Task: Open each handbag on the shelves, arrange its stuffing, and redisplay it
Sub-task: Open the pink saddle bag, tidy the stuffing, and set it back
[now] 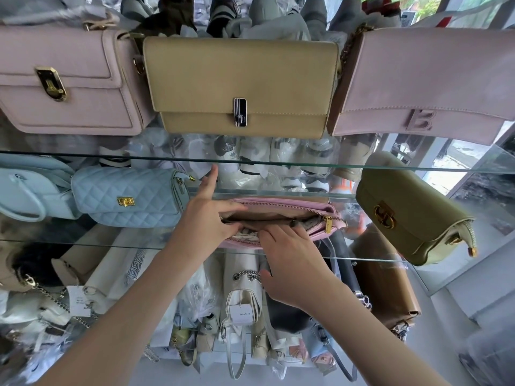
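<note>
Left hand, right hand inside unzipped pink handbag.

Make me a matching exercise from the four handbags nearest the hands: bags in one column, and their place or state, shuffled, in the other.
Bags
1. beige bag
2. blue quilted bag
3. pink bag
4. olive bag

Place or state
A. tilted, at the right end of the middle shelf
B. unzipped, with the left hand and right hand at its opening
C. on the upper shelf, flap shut
D. on the middle shelf, left of the unzipped bag

Pairs: 1-C, 2-D, 3-B, 4-A
</note>
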